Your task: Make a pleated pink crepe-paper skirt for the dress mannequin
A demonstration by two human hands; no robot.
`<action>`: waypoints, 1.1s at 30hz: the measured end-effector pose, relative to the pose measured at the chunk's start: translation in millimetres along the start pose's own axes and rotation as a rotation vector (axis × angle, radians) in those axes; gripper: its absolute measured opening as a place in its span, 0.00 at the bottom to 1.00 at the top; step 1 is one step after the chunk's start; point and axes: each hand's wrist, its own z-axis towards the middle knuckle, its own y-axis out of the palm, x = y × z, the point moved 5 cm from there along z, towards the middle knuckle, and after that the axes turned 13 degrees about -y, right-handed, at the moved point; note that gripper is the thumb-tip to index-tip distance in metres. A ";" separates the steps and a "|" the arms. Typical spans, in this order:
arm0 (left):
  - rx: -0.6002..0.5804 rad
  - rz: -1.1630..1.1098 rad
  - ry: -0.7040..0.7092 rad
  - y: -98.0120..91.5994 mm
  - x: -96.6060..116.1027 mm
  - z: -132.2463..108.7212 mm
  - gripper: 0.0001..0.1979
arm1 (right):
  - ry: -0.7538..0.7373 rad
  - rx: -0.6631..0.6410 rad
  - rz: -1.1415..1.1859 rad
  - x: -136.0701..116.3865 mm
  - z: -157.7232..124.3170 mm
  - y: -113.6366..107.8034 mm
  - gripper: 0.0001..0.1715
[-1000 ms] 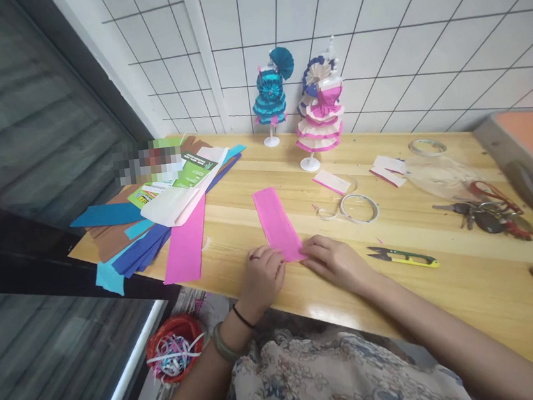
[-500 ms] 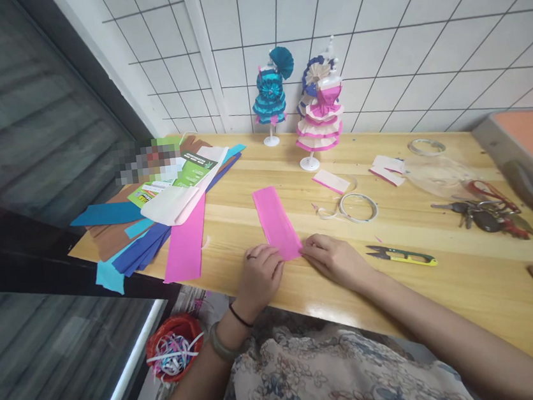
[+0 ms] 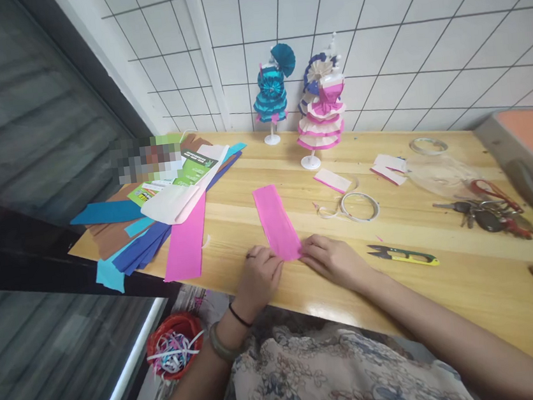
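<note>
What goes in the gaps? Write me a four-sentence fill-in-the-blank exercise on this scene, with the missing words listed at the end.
The left-hand grip and right-hand grip touch a paper strip whose colour is ____.
Seen from the camera, the snips lie to the ____ of that strip.
The basket below the table is ____ in colour.
The dress on the leftmost stand is mainly ____.

Missing words: pink; right; red; teal.

The wall [image 3: 221,19] was white with thin dark lines. A yellow wooden table [image 3: 488,284] stood by it, with a shiny light spot [image 3: 327,307]. A dark, stripy panel [image 3: 3,82] stood on the left.
</note>
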 end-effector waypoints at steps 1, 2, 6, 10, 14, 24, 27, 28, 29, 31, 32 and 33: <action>0.002 -0.012 -0.008 -0.5 -0.4 0.3 0.09 | 0.001 0.003 0.005 -0.2 0.1 0.3 0.17; 0.006 -0.025 -0.018 -1.0 -1.1 0.7 0.09 | 0.002 0.006 0.005 -0.4 0.3 0.8 0.17; 0.017 -0.072 -0.054 -2.4 -4.4 2.9 0.08 | 0.013 0.010 -0.010 1.1 2.1 4.4 0.19; 0.027 -0.100 -0.072 -2.7 -7.2 4.2 0.07 | 0.029 0.023 -0.019 4.3 4.0 5.5 0.17; 0.030 -0.099 -0.078 -1.4 -8.6 3.0 0.07 | 0.027 0.042 0.011 4.3 4.3 1.0 0.16; 0.021 -0.142 -0.096 -1.8 -17.6 1.1 0.08 | 0.034 0.047 0.155 12.3 -1.4 4.2 0.16; 0.001 -0.123 -0.086 -3.5 -17.9 1.4 0.03 | 0.080 0.046 0.231 17.1 0.0 4.5 0.14; -0.007 -0.112 -0.083 -3.7 -17.5 1.6 0.04 | 0.097 0.042 0.258 18.6 0.8 4.0 0.13; -0.011 -0.101 -0.082 -3.9 -17.1 1.9 0.05 | 0.106 0.034 0.284 19.7 1.8 3.3 0.13; -0.014 -0.086 -0.084 -4.3 -16.2 2.7 0.06 | 0.108 0.015 0.328 20.9 4.3 1.3 0.12; -0.013 -0.081 -0.084 -4.5 -15.6 3.0 0.06 | 0.105 0.003 0.347 21.3 5.6 0.2 0.12; -0.012 -0.078 -0.085 -4.8 -15.1 3.3 0.06 | 0.103 -0.005 0.363 21.6 7.0 -1.0 0.13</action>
